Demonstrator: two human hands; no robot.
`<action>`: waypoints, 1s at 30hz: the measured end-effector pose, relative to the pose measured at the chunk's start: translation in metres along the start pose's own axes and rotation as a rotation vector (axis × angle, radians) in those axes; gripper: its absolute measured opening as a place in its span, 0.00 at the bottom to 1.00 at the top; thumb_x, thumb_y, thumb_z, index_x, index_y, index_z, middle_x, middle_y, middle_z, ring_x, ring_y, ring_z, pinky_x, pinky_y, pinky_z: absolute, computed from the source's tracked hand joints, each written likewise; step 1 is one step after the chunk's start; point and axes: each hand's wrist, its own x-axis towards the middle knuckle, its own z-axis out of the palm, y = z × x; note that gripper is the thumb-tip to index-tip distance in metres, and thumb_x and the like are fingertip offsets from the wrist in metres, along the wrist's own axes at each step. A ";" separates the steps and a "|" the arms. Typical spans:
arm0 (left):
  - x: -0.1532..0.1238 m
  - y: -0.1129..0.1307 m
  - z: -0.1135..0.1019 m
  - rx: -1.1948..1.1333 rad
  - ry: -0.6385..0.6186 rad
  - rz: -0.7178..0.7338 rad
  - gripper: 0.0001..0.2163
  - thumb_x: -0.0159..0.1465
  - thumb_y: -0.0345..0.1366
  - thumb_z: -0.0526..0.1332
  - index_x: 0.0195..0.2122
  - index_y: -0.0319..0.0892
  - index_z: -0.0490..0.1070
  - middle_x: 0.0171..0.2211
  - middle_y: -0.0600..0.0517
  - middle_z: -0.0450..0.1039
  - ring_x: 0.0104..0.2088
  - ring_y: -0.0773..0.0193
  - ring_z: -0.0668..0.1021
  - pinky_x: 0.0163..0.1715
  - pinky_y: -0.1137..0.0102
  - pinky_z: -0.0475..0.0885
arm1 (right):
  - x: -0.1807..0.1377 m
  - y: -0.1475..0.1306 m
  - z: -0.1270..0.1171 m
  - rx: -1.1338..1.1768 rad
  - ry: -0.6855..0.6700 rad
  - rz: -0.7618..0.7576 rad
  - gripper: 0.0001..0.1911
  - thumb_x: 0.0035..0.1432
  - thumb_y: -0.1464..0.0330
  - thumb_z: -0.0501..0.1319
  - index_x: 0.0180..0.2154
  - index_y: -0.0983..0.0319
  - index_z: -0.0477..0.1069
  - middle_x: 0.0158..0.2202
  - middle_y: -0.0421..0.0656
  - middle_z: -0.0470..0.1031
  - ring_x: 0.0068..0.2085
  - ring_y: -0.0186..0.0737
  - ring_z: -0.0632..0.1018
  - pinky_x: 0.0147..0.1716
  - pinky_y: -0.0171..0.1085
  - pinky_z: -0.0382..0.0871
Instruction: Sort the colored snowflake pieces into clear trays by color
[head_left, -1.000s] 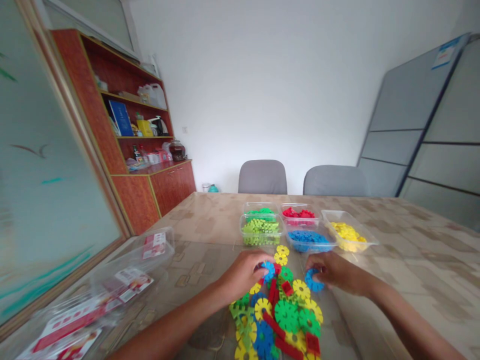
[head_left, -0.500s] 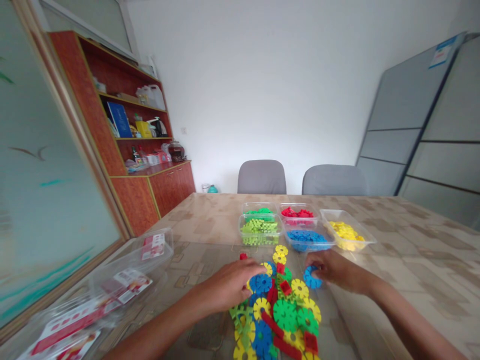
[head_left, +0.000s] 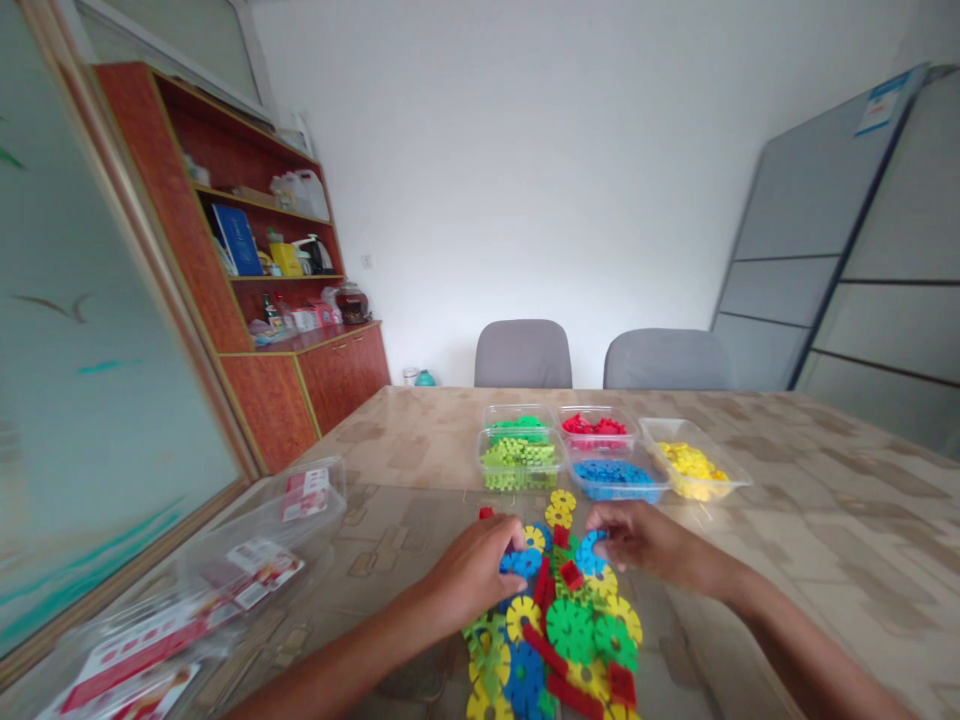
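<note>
In the head view, my left hand [head_left: 478, 572] is closed, thumb and fingers around the edge of a blue notched disc [head_left: 525, 563] that looks tilted. My right hand [head_left: 637, 540] pinches another blue notched disc [head_left: 591, 553] by its right side, just over the right edge of the pile. Beneath and between both hands spreads a pile of plastic linking pieces: a yellow disc [head_left: 523, 618], a green disc [head_left: 570, 630], red curved strips [head_left: 544, 650] and light green pieces [head_left: 480, 625]. Fingers partly cover both held discs.
Beyond the pile stand clear trays of sorted pieces: a light green tray [head_left: 523, 478], a blue tray [head_left: 619, 490], a yellow tray [head_left: 739, 478], a red tray [head_left: 600, 412] and a green one. Clear plastic packaging [head_left: 225, 580] lies at left. Two grey chairs [head_left: 523, 355] are across the table.
My right hand has moved left with its blue disc, closer to my left hand. The blue disc at my left hand has tipped, and the left fingers have curled around it.
</note>
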 end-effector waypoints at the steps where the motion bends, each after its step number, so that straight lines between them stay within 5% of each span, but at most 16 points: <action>1: 0.000 0.001 0.001 -0.030 0.004 0.001 0.10 0.50 0.26 0.64 0.32 0.42 0.66 0.31 0.57 0.68 0.33 0.64 0.70 0.32 0.74 0.59 | 0.002 0.000 0.006 0.020 0.009 -0.019 0.07 0.54 0.65 0.59 0.33 0.62 0.70 0.27 0.38 0.70 0.28 0.35 0.70 0.27 0.32 0.62; 9: 0.003 0.009 0.001 -0.335 -0.026 0.002 0.08 0.49 0.27 0.66 0.28 0.39 0.67 0.24 0.59 0.66 0.27 0.69 0.68 0.26 0.76 0.58 | 0.012 -0.014 0.045 0.148 0.057 -0.074 0.10 0.55 0.62 0.61 0.33 0.62 0.66 0.27 0.38 0.68 0.28 0.34 0.68 0.27 0.33 0.63; 15: 0.002 0.012 0.002 -0.563 -0.028 0.015 0.13 0.50 0.35 0.68 0.30 0.40 0.63 0.24 0.60 0.63 0.25 0.71 0.66 0.24 0.77 0.59 | 0.012 -0.024 0.051 0.358 0.002 -0.078 0.14 0.56 0.58 0.61 0.35 0.59 0.61 0.27 0.34 0.64 0.25 0.30 0.64 0.23 0.30 0.60; 20: 0.001 0.017 0.001 -0.693 0.006 0.022 0.15 0.48 0.32 0.70 0.30 0.41 0.62 0.22 0.61 0.63 0.24 0.71 0.66 0.24 0.77 0.59 | 0.014 -0.014 0.052 0.398 -0.030 -0.080 0.18 0.53 0.54 0.63 0.38 0.60 0.66 0.29 0.37 0.69 0.25 0.29 0.65 0.21 0.29 0.59; 25: 0.003 0.019 -0.008 -0.596 0.019 0.114 0.10 0.55 0.33 0.64 0.38 0.40 0.66 0.31 0.55 0.70 0.30 0.68 0.71 0.30 0.75 0.64 | 0.017 -0.007 0.038 0.244 0.099 -0.057 0.26 0.50 0.46 0.61 0.36 0.62 0.71 0.29 0.40 0.73 0.25 0.32 0.69 0.22 0.31 0.63; 30: 0.007 0.010 -0.019 -0.488 0.086 0.087 0.11 0.62 0.38 0.58 0.43 0.40 0.67 0.35 0.52 0.72 0.32 0.67 0.73 0.30 0.74 0.66 | 0.015 -0.001 -0.007 0.098 0.389 -0.010 0.28 0.50 0.44 0.59 0.38 0.61 0.71 0.27 0.40 0.73 0.24 0.34 0.70 0.21 0.32 0.64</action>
